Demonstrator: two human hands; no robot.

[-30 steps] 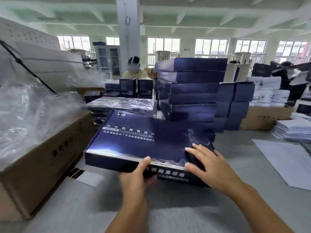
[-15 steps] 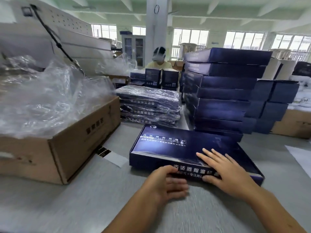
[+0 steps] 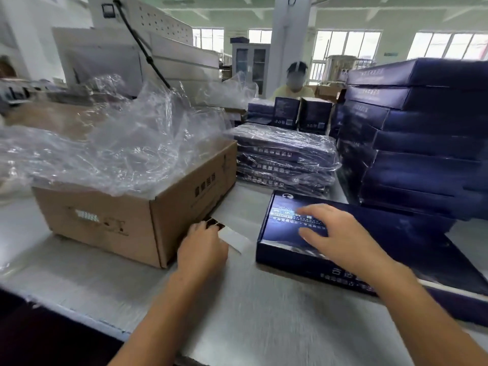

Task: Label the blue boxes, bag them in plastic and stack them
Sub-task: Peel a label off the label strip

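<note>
The label strip slants far-left to near-right beside the blue box — the left hand has bent fingers on it, grip hidden; the right hand lies spread flat on the box.

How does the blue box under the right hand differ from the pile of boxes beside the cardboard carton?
The blue box under the right hand is bare; the bagged boxes are wrapped in clear plastic. The blue box lies alone on the table; the bagged boxes are piled on one another. Both are dark blue, flat, with pale print.
</note>
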